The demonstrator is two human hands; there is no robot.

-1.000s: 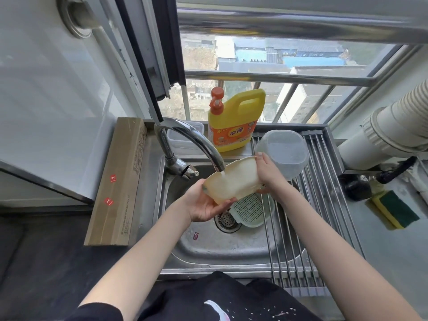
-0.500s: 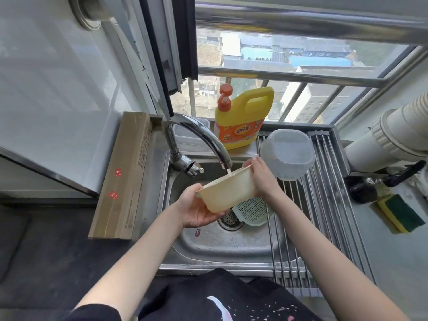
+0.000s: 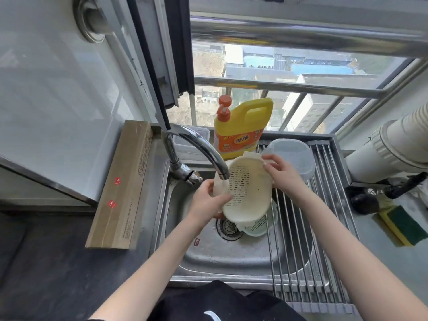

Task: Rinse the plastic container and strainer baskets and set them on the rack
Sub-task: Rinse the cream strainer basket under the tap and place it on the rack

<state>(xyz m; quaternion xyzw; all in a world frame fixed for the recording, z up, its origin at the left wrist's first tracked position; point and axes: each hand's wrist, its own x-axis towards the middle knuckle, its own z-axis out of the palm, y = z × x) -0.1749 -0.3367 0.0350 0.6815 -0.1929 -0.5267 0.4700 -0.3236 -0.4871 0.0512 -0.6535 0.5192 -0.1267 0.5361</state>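
While both forearms reached forward over the sink (image 3: 201, 256), items were recorded from left to right as follows. One long cardboard box (image 3: 122, 181) lay along the counter beside the basin. One curved metal tap (image 3: 196, 147) arched over the bowl, its spout just above the held basket. One left hand (image 3: 208, 201), forearm angled up from the lower left, gripped the cream strainer basket (image 3: 245, 193) at its left rim, fingers curled round the edge. The basket was tilted on its side under the spout, its slotted inside facing the camera. One yellow detergent bottle (image 3: 243, 128) with an orange pump stood on the ledge behind. One pale green strainer basket (image 3: 261, 225) lay in the basin next to the drain, partly hidden under the cream one; two baskets in all. One right hand (image 3: 282, 172), wrist bent, clasped the cream basket's far right rim. One clear plastic container (image 3: 294, 154) sat upturned on the roll-up rack (image 3: 324, 228), just behind that hand. One yellow-and-green sponge (image 3: 403, 225) lay at the far right.
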